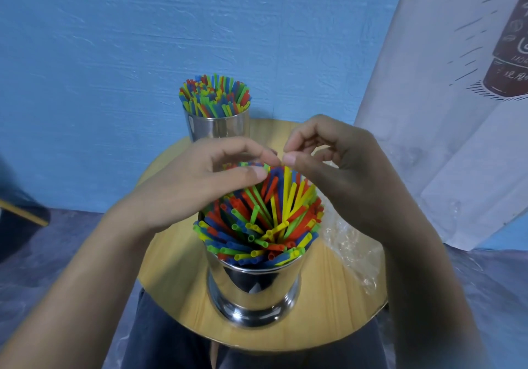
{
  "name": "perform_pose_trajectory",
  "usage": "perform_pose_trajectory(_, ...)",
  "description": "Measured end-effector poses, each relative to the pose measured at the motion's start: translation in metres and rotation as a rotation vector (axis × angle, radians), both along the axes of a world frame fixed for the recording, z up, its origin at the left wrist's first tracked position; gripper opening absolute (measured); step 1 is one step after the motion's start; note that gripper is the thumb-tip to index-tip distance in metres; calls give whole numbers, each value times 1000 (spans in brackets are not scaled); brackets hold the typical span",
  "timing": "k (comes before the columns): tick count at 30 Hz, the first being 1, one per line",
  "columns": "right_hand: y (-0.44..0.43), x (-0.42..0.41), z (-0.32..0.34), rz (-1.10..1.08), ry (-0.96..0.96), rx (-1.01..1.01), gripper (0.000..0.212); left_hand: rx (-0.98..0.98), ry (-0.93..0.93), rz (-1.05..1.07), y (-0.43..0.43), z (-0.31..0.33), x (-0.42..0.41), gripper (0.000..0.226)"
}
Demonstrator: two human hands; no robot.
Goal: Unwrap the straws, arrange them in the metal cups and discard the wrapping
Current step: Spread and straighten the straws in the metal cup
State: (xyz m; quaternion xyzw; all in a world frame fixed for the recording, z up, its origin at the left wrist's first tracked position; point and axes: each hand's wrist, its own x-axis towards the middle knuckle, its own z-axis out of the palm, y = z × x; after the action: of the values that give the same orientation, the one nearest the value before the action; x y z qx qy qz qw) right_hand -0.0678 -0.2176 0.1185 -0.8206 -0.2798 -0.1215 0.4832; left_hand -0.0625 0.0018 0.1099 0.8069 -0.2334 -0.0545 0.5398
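A shiny metal cup (254, 288) stands near the front of the round wooden table (177, 257), packed with several red, yellow, green and blue straws (257, 226). My left hand (205, 177) curls over the far tops of those straws, thumb and fingers pinching some straw ends. My right hand (337, 163) hovers just right of it, thumb and forefinger pinched at the tip of an upright yellow straw (285, 194). A second metal cup (217, 128) full of straws (214, 94) stands at the table's far edge.
Crumpled clear plastic wrapping (351, 251) lies on the table right of the near cup, partly behind my right forearm. A blue wall rises behind, a white printed cloth (457, 83) hangs at the right, and my dark trousers show below the table.
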Motion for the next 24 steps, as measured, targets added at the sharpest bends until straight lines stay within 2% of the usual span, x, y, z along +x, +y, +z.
perform_pose_trajectory(4, 5, -5, 7, -20, -82, 161, 18, -7, -95, -6, -8, 6, 2, 15)
perform_pose_trajectory(10, 10, -8, 5, -35, -132, 232, 20, -20, -250, 34, -15, 8, 8, 10)
perform_pose_trajectory(12, 6, -6, 0, -51, -78, 243, 25, -140, -245, 49, -14, 7, 10, 5)
perform_pose_trajectory(14, 1, -2, -8, -80, -8, 143, 28, -311, -248, 125, -12, 6, 13, 3)
perform_pose_trajectory(16, -2, 1, -17, -99, 41, 8, 25, -519, -213, 213, -7, 6, 17, 7)
perform_pose_trajectory(18, -3, 2, -22, -91, 64, -21, 20, -666, -146, 278, -4, 6, 19, 10)
perform_pose_trajectory(22, -3, 4, -23, -82, 35, 21, 18, -795, -79, 372, -2, 3, 19, 12)
perform_pose_trajectory(24, -4, 4, -22, -60, 34, 114, 16, -815, -58, 407, -2, 2, 18, 14)
